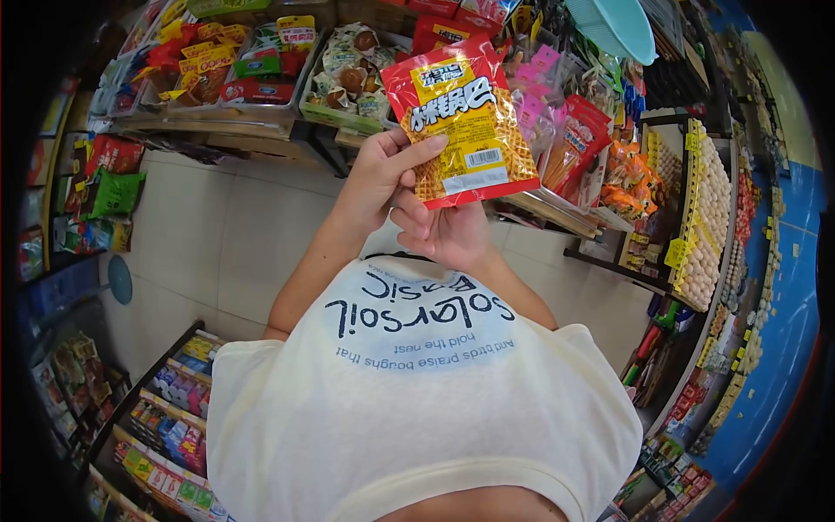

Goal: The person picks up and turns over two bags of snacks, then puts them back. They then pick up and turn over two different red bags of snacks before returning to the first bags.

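My left hand (388, 177) is closed on the left edge of a red and yellow snack packet (487, 130), its thumb lying across the front. Printed on the packet are large white characters, a picture of crisscrossed golden snacks and a barcode. Just under the packet's lower edge is my right hand (452, 233), palm up with loosely curled fingers close to those of my left hand. The packet covers part of that hand, and I see nothing held in its fingers. Both hands are in front of my white printed T-shirt (417, 400).
A display counter (209, 124) ahead carries bins of packaged snacks. Trays of eggs (704, 235) stand on the right, near a blue floor (774, 348). Shelves of small boxes (170, 418) are at lower left. A light blue plastic basket (613, 26) hangs at upper right.
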A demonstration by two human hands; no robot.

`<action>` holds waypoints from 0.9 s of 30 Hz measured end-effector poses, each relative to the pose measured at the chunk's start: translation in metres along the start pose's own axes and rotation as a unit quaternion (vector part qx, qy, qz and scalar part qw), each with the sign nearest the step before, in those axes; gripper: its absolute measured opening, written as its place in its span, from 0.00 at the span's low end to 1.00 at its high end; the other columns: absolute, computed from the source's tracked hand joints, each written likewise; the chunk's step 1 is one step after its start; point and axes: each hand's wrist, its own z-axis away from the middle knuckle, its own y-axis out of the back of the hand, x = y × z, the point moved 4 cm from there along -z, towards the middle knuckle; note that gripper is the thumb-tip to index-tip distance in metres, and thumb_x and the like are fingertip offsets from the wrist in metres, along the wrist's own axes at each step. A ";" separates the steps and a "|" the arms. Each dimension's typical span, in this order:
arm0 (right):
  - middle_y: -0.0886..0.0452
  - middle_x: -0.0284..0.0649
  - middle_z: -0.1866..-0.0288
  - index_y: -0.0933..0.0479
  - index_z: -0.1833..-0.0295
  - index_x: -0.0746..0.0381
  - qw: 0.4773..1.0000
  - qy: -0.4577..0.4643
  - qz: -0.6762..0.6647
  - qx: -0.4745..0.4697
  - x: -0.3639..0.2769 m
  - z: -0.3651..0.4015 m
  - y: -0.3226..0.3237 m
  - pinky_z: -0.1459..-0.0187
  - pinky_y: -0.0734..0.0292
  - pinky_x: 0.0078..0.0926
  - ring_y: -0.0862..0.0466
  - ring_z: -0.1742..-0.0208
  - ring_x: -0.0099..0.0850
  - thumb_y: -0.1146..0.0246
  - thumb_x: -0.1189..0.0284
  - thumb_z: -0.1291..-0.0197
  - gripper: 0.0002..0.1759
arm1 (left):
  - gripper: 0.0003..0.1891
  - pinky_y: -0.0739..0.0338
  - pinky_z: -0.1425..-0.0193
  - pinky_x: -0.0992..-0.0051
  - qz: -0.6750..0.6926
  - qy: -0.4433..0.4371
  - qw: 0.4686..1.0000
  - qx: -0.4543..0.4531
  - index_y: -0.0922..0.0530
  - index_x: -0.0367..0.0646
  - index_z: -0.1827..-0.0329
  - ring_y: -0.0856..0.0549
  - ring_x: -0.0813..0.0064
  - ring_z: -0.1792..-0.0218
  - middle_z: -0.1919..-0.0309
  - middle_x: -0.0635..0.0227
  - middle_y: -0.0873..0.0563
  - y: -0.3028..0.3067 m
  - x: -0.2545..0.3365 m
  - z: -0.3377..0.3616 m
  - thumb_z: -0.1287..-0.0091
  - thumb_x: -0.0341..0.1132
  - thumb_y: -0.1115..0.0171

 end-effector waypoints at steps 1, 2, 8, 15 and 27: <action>0.28 0.39 0.69 0.31 0.43 0.65 1.000 0.000 -0.001 0.005 0.000 0.002 0.001 0.75 0.31 0.26 0.28 0.70 0.30 0.54 0.47 0.30 0.31 | 0.16 0.35 0.83 0.90 -0.004 0.007 1.000 -0.001 0.20 0.33 0.57 0.32 0.96 0.87 0.81 0.79 0.24 0.000 -0.002 0.000 0.38 0.38 0.30; 0.28 0.39 0.69 0.31 0.43 0.65 1.000 0.001 -0.002 0.005 0.000 0.003 0.001 0.75 0.31 0.26 0.28 0.70 0.30 0.54 0.47 0.30 0.31 | 0.16 0.35 0.83 0.90 -0.004 0.009 1.000 -0.001 0.20 0.33 0.57 0.32 0.96 0.87 0.81 0.79 0.24 0.000 -0.004 0.000 0.38 0.38 0.30; 0.27 0.40 0.68 0.32 0.42 0.65 1.000 0.000 -0.022 0.004 0.004 0.010 0.007 0.75 0.31 0.27 0.28 0.69 0.31 0.54 0.47 0.30 0.31 | 0.17 0.36 0.83 0.91 -0.005 0.011 1.000 -0.004 0.21 0.33 0.56 0.32 0.97 0.87 0.81 0.80 0.23 -0.002 -0.009 0.004 0.38 0.38 0.30; 0.27 0.43 0.66 0.33 0.40 0.67 0.999 0.002 -0.032 -0.019 0.006 0.012 0.013 0.75 0.31 0.27 0.28 0.67 0.33 0.55 0.47 0.30 0.33 | 0.16 0.35 0.83 0.91 -0.008 0.020 1.000 0.017 0.21 0.33 0.55 0.32 0.98 0.87 0.80 0.80 0.22 -0.002 -0.012 0.008 0.37 0.38 0.30; 0.24 0.45 0.63 0.33 0.40 0.66 0.999 0.023 -0.044 -0.007 0.006 0.017 0.015 0.73 0.30 0.29 0.26 0.66 0.33 0.53 0.47 0.30 0.32 | 0.15 0.36 0.85 0.91 0.002 0.039 0.999 0.006 0.21 0.35 0.56 0.32 0.97 0.87 0.81 0.79 0.22 -0.003 -0.018 0.003 0.37 0.37 0.31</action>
